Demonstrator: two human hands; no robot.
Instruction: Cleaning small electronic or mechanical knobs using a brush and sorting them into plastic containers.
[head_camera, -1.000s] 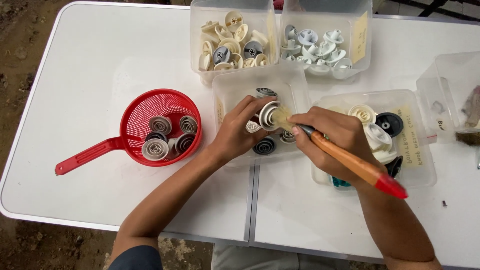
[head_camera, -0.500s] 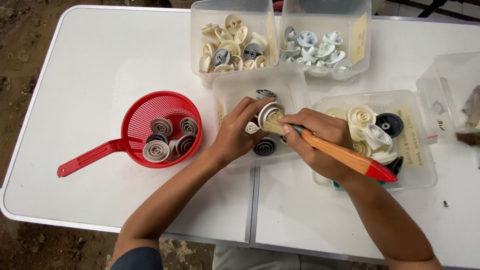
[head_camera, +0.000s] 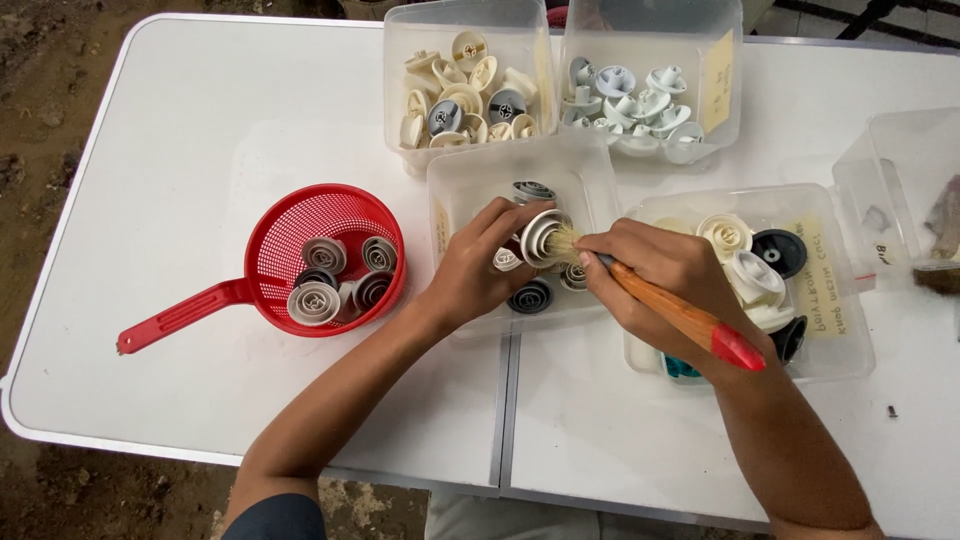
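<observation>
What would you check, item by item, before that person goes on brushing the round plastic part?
1. Left hand grips the round part: ok.
2. Right hand holds the orange-handled brush: ok.
3. Bristles touch the part: ok.
4. Part held over the clear tub: ok.
5. Red strainer within reach, with room: ok.
6. Part fully clean: cannot tell.

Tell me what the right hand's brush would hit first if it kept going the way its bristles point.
The right hand aims the brush up-left. Its bristles already touch the round grey knob held by the left hand, so it meets that first; depth looks matched.
</observation>
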